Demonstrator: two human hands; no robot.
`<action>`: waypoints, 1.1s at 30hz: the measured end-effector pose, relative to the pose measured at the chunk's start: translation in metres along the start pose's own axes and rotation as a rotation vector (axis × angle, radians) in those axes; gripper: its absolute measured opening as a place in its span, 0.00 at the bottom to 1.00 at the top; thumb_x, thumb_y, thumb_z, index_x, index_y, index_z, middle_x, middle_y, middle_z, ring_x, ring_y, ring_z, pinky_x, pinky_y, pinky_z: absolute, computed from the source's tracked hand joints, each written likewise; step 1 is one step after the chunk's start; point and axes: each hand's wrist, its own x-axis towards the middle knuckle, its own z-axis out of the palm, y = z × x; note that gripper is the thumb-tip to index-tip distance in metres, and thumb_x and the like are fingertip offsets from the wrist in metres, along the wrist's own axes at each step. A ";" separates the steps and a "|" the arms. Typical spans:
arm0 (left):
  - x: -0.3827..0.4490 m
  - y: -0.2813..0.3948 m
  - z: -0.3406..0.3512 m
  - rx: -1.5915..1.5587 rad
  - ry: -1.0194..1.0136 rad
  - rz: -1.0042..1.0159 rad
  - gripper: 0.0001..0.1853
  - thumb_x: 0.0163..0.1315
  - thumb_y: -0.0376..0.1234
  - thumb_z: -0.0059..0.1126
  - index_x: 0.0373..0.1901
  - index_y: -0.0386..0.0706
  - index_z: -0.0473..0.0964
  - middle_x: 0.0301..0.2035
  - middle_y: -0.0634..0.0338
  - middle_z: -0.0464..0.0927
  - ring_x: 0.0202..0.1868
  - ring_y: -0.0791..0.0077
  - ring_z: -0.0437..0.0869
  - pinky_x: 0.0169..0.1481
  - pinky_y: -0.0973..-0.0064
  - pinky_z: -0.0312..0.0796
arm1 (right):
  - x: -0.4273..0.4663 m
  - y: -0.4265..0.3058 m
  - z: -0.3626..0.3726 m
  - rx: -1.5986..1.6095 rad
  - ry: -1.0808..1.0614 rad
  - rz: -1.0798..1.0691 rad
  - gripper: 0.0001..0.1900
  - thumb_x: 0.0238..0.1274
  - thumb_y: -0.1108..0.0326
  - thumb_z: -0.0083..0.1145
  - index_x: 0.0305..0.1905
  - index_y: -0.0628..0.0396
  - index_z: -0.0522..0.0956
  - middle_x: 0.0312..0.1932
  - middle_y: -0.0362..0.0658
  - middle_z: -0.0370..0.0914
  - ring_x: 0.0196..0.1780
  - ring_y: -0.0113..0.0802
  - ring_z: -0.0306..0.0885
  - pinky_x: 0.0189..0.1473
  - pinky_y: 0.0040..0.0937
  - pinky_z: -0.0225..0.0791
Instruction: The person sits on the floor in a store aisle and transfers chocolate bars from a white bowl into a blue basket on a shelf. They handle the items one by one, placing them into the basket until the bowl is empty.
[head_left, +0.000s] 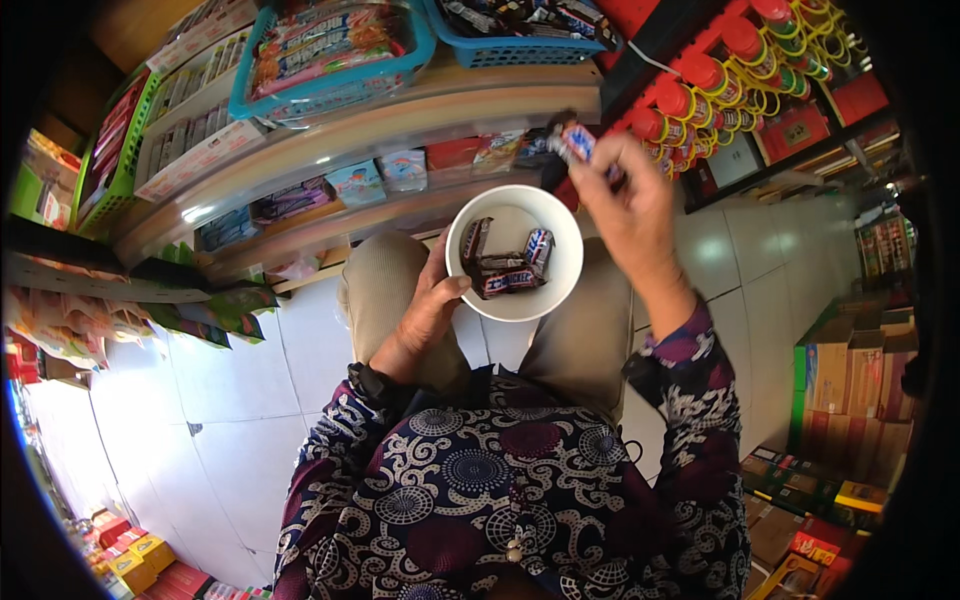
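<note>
My left hand grips the side of a round white tub, thumb over its rim, just above my knees. Inside lie several small wrapped Snickers bars, some on their sides against the wall. My right hand is raised to the right of the tub and pinches wrapped chocolate bars, blurred; how many cannot be made out. More dark wrapped bars fill a blue plastic basket on the shelf top, beyond my right hand.
Another blue basket holds candy packs on the wooden shelf. Boxes of sticks and a green basket stand left. Red-capped candy tubes hang at upper right. Cartons are stacked right, on a tiled floor.
</note>
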 end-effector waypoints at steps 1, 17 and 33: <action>0.002 0.000 -0.001 -0.005 -0.007 0.008 0.51 0.53 0.40 0.60 0.78 0.39 0.47 0.70 0.51 0.60 0.73 0.61 0.60 0.76 0.64 0.54 | 0.019 0.004 -0.005 -0.041 0.025 -0.102 0.10 0.58 0.75 0.64 0.34 0.57 0.70 0.25 0.34 0.69 0.30 0.17 0.65 0.31 0.22 0.64; -0.002 -0.002 -0.009 -0.011 -0.043 -0.011 0.50 0.52 0.41 0.61 0.77 0.39 0.49 0.70 0.52 0.61 0.72 0.62 0.60 0.75 0.65 0.52 | 0.199 -0.008 0.018 -0.698 0.089 -0.549 0.12 0.53 0.83 0.55 0.38 0.53 0.80 0.33 0.50 0.78 0.42 0.54 0.79 0.41 0.45 0.72; -0.001 0.005 -0.006 -0.023 -0.031 0.069 0.49 0.53 0.40 0.60 0.76 0.34 0.49 0.70 0.50 0.60 0.73 0.61 0.58 0.77 0.65 0.50 | 0.078 -0.036 0.023 -0.183 -0.429 -0.165 0.12 0.55 0.80 0.51 0.42 0.56 0.81 0.35 0.51 0.82 0.37 0.54 0.81 0.40 0.44 0.75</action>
